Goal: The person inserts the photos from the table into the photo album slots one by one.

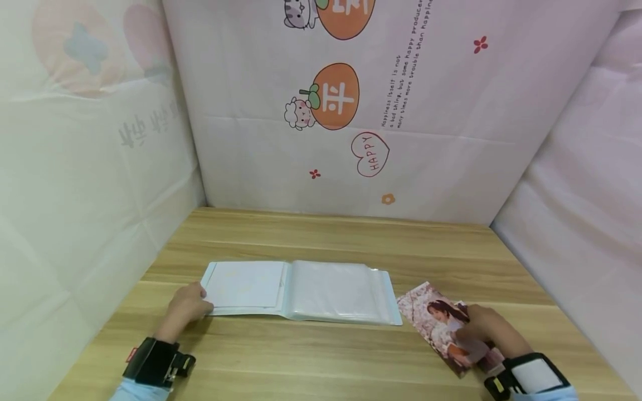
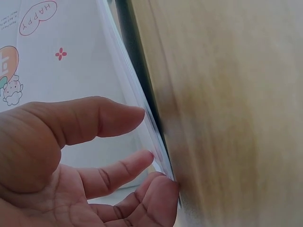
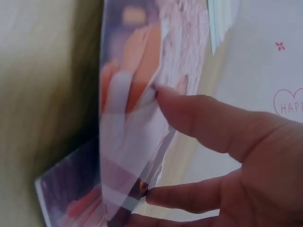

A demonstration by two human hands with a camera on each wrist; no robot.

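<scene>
An open photo album (image 1: 335, 289) with clear sleeves lies on the table, a white sheet showing in its left half. My left hand (image 1: 188, 306) holds the album's left edge; in the left wrist view its thumb and curled fingers (image 2: 161, 198) meet that thin edge. To the right of the album, my right hand (image 1: 484, 328) grips a glossy photo (image 1: 426, 314) of a person among pink blossoms. In the right wrist view the thumb (image 3: 182, 111) lies on the photo's face and the other fingers are at its edge. A second photo (image 3: 71, 198) lies partly beneath it.
The wood-grain table (image 1: 301, 356) extends around the album. A white printed cloth (image 1: 251, 161) hangs behind it, with plain cloth sides at left (image 1: 100, 184) and right (image 1: 582, 223). The held photo's upper left corner is close to the album's right cover.
</scene>
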